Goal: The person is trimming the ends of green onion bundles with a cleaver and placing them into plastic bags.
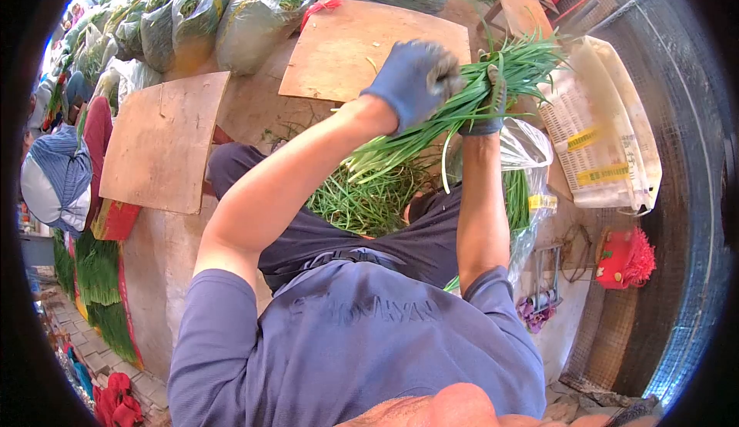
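Note:
A bunch of long flat green chives [419, 130] with pale ends is held up in front of me. My right hand [489, 111], in a dark-stained glove, is wrapped around its leafy part, with fingers partly hidden by the leaves. My left hand [419, 80], in a blue-grey glove with a dirty palm side, is closed beside the bunch and touches its edge. What its curled fingers pinch, if anything, is hidden. Below the bunch, a loose heap of chives [369, 200] lies between my legs.
Wooden boards [369, 46] stand ahead, another board [162, 142] at left. Stuffed plastic bags [258, 23] line the back. A clear bag with greens [523, 188] is right of my arm, near a white woven sack [600, 134]. A capped person [58, 173] sits far left.

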Available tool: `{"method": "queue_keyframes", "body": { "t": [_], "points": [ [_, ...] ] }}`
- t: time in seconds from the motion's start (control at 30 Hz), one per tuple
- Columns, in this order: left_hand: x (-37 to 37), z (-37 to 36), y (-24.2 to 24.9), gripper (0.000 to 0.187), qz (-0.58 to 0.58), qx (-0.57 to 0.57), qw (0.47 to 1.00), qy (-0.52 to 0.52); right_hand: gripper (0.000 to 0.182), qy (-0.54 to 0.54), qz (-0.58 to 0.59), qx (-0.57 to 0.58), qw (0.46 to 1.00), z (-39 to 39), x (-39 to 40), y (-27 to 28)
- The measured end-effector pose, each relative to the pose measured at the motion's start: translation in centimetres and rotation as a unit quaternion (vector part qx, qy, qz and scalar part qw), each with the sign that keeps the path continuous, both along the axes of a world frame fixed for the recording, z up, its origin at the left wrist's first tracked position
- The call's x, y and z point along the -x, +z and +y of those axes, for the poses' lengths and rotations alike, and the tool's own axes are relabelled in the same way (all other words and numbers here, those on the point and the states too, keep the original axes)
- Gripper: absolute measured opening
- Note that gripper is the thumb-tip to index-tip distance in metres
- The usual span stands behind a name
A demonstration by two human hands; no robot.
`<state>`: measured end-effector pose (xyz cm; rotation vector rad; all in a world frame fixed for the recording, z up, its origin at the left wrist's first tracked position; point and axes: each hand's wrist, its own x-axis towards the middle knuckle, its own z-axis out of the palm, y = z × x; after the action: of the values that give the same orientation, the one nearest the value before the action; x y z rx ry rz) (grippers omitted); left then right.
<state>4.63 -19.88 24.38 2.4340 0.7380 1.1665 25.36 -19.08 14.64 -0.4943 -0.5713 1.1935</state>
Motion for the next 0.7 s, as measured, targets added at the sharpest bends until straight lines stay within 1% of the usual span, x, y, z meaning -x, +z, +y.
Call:
{"method": "queue_keyframes", "body": {
  "t": [0.03, 0.07, 0.17, 0.2, 0.23, 0.27, 0.3, 0.33, 0.37, 0.4, 0.43, 0.47, 0.53, 0.57, 0.6, 0.63, 0.7],
  "points": [
    [-0.2, 0.4, 0.5, 0.02, -0.044, 0.051, 0.998, -0.018, 0.043, 0.028, 0.005, -0.001, 1.0, 0.1, -0.7, -0.6],
    [0.2, 0.2, 1.6, 0.023, -0.063, 0.033, 0.997, 0.0, 0.043, 0.056, 0.01, -0.002, 0.998, 0.2, -1.1, -1.1],
    [2.5, -1.1, 4.0, 0.027, -0.168, 0.103, 0.98, -0.014, 0.043, 0.002, 0.012, 0.048, 0.999, -0.2, -1.1, -0.7],
    [4.2, -2.0, 4.7, 0.026, -0.18, 0.136, 0.973, -0.039, 0.045, 0.005, 0.026, 0.041, 0.999, -0.9, -0.9, -0.1],
    [5.6, -2.5, 4.4, 0.02, -0.202, 0.204, 0.957, -0.036, 0.045, 0.002, 0.043, 0.022, 0.999, -1.6, -0.9, 0.3],
    [7.2, -3.7, 4.9, 0.015, -0.22, 0.237, 0.945, -0.057, 0.046, -0.001, 0.058, 0.002, 0.998, -2.1, -1.1, 0.5],
    [8.8, -3.6, 3.5, 0.013, -0.216, 0.244, 0.944, -0.056, 0.047, -0.004, 0.073, -0.018, 0.997, -2.3, -1.4, 0.7],
    [10.4, -3.1, 1.4, 0.013, -0.189, 0.219, 0.957, -0.024, 0.045, 0.011, 0.06, -0.028, 0.998, -2.5, -2.6, 0.3],
    [12.0, -2.7, -1.7, 0.013, -0.125, 0.231, 0.963, 0.066, 0.047, 0.043, 0.084, -0.057, 0.994, -2.7, -3.3, -0.4],
    [13.8, -2.3, -5.0, 0.013, -0.058, 0.24, 0.957, 0.155, 0.049, 0.075, 0.108, -0.085, 0.988, -2.8, -3.7, -1.1],
    [15.8, -1.8, -8.6, 0.013, 0.103, 0.21, 0.952, 0.2, 0.051, 0.108, 0.132, -0.115, 0.979, -2.7, -4.3, -1.4],
    [17.4, -1.7, -11.2, 0.014, 0.26, 0.173, 0.92, 0.239, 0.033, 0.137, 0.127, -0.114, 0.976, -2.6, -5.4, -1.4],
    [18.7, -3.3, -13.2, 0.019, 0.323, 0.327, 0.878, 0.131, 0.028, 0.143, 0.265, -0.127, 0.945, -3.1, -5.0, -0.4],
    [19.1, -3.8, -15.1, 0.023, 0.337, 0.332, 0.877, 0.086, 0.026, 0.144, 0.333, -0.132, 0.923, -3.4, -4.7, 0.1],
    [18.9, -4.8, -16.1, 0.023, 0.316, 0.275, 0.904, 0.088, 0.024, 0.115, 0.345, -0.117, 0.924, -3.4, -5.0, 0.3],
    [18.9, -5.6, -17.1, 0.024, 0.295, 0.218, 0.926, 0.091, 0.031, 0.103, 0.331, -0.141, 0.927, -2.8, -5.9, -0.7],
    [17.6, -6.0, -17.7, 0.022, 0.212, 0.163, 0.959, 0.088, 0.051, 0.144, 0.348, -0.162, 0.912, -3.0, -6.6, -1.1]
  ]
}}
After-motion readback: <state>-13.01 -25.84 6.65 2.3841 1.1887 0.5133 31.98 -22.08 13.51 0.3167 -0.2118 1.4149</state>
